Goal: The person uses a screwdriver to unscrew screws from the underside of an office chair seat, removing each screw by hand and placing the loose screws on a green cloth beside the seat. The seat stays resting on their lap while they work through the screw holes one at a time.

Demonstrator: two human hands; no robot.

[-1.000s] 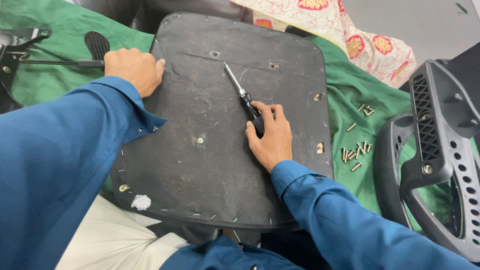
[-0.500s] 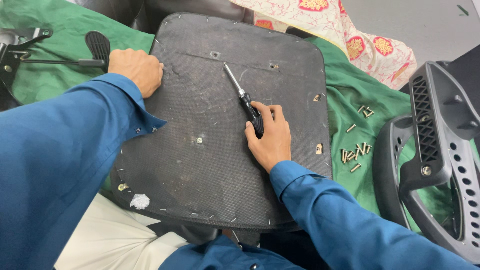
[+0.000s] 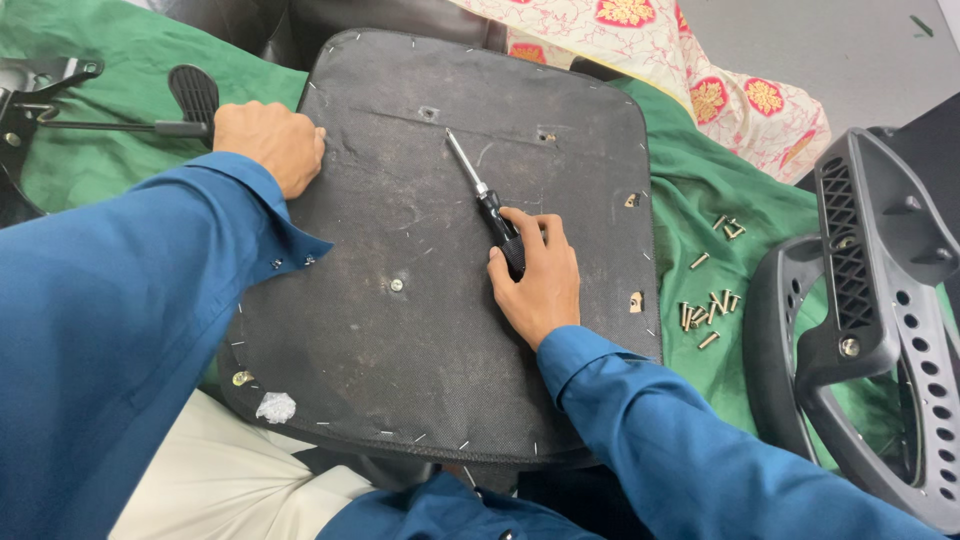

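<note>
Seat base [image 3: 420,330], underside up, lies across my lap. My left hand [image 3: 270,145] curls over its left edge; hold firm. My right hand [image 3: 535,280] presses screwdriver [image 3: 490,210] flat against panel; regrip handle before lifting. Loose screws [image 3: 705,315] on green cloth [image 3: 720,220], right.

The right hand [image 3: 535,275] covers most of the screwdriver [image 3: 482,200] handle. The seat [image 3: 420,300] hides the lap beneath it, and its lower edge is lost behind the sleeves. The frame's right edge cuts off the backrest [image 3: 880,320], its left edge the lever [image 3: 60,110]. The screws [image 3: 705,312] are too small to make out.
</note>
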